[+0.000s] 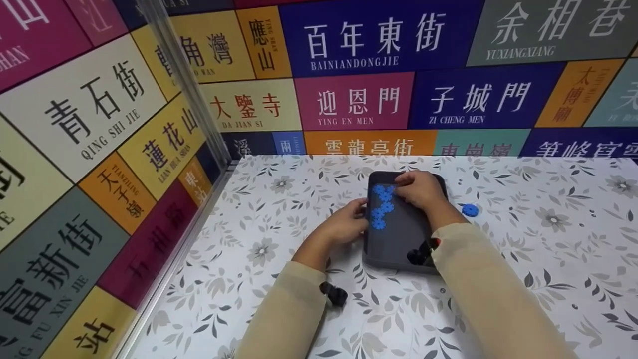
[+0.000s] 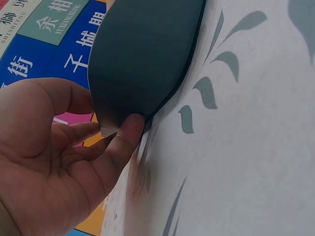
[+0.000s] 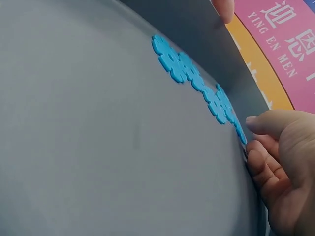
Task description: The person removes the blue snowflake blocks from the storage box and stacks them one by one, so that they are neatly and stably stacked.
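Several blue flower-shaped plastic discs (image 1: pixel 380 213) lie in an uneven line along the left side of a dark grey tray (image 1: pixel 403 244). My left hand (image 1: pixel 347 223) holds the tray's left edge, with its fingertips against the wall (image 2: pixel 142 64) in the left wrist view. Inside the far end of the tray, my right hand (image 1: pixel 421 188) has its thumb and curled fingers at the farthest disc of the line (image 3: pixel 241 133). The right wrist view shows the fingertips around that disc's end, close to the tray wall. The fingers partly hide the disc.
A single blue disc (image 1: pixel 470 210) lies on the tablecloth (image 1: pixel 523 259) to the right of the tray. Walls (image 1: pixel 349 104) covered with coloured street-name panels stand behind and to the left of the table. A black wrist device (image 1: pixel 334 294) is on each sleeve.
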Tool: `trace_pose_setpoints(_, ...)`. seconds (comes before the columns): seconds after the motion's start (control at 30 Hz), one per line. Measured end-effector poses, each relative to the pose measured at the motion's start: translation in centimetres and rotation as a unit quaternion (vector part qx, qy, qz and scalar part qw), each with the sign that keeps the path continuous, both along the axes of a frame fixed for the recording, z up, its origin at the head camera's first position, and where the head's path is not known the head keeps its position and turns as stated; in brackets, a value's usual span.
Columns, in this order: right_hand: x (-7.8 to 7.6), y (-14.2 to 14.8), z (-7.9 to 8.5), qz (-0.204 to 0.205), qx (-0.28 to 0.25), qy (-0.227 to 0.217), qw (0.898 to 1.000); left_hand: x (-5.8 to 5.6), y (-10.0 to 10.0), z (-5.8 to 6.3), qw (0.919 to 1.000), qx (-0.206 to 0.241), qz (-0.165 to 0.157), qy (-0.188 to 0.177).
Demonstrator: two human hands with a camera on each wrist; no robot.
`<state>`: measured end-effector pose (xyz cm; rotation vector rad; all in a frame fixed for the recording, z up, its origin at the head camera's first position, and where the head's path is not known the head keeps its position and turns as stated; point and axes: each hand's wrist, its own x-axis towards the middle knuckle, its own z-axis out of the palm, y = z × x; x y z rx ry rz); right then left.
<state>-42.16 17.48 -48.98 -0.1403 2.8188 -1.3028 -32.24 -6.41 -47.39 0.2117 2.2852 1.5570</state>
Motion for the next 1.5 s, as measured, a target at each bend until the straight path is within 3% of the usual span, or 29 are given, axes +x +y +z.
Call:
trace_pose_setpoints(0.2, 0.1, 0.0, 0.1, 0.009, 0.033, -0.006, 0.999, 0.0, 0.1, 0.1, 0.9998, -0.016, 0.002, 0.006)
trace_pose_setpoints(0.63, 0.2, -0.4, -0.1, 0.009, 0.026, 0.001, 1.0, 0.1, -0.1, 0.0, 0.9994, -0.028, -0.007, 0.018)
trace_pose_setpoints(0.9, 0.3, -0.8, 0.1, -0.002, 0.054, 0.008, 0.999, 0.2, 0.0, 0.3, 0.9999, -0.011, -0.01, 0.007)
trace_pose_setpoints(1.5, 0.5, -0.9, 0.1, -0.017, 0.051, -0.003, 0.999, 0.1, -0.1, 0.3, 0.9994, -0.035, -0.002, 0.003)
